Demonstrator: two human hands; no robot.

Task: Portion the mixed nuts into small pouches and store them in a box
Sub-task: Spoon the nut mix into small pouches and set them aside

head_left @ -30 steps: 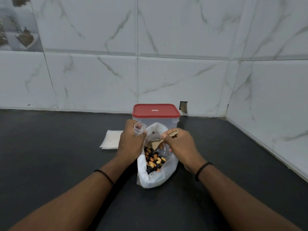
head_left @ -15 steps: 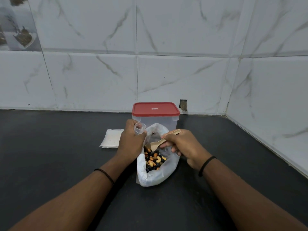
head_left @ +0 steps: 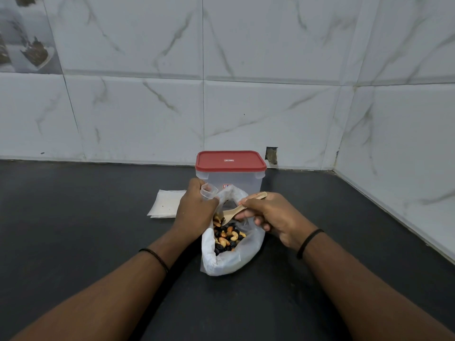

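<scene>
Mixed nuts (head_left: pixel 227 236): cashews and dark pieces lying loose in an open white plastic bag (head_left: pixel 231 263) at the centre of the dark desk (head_left: pixel 73 230).

Small pouch (head_left: pixel 208 191): clear, mouth open, held upright just at 11 o'clock of the bag's opening. Left hand (head_left: pixel 194 212) grips it, fingers curled round its body. Whether it holds any nuts cannot be told.

Wooden spoon (head_left: pixel 242 207): bowl low over the nuts near the pouch, handle rising toward 2 o'clock. Right hand (head_left: pixel 273 217) pinches the handle between thumb and forefinger; the other fingers are curled beneath.

Box (head_left: pixel 231 178): clear body, red lid (head_left: pixel 231 160) seated on top, standing at 12 o'clock of the bag, just behind it. No filled pouch can be made out inside.

Stack of flat pouches (head_left: pixel 166 204): at 10 o'clock of the bag, lying on the desk, near the left hand.

Progress, as judged: early. Scooping into one pouch is in hand. The bag holds plenty, the stack awaits filling, and the box is not yet opened for storing.
</scene>
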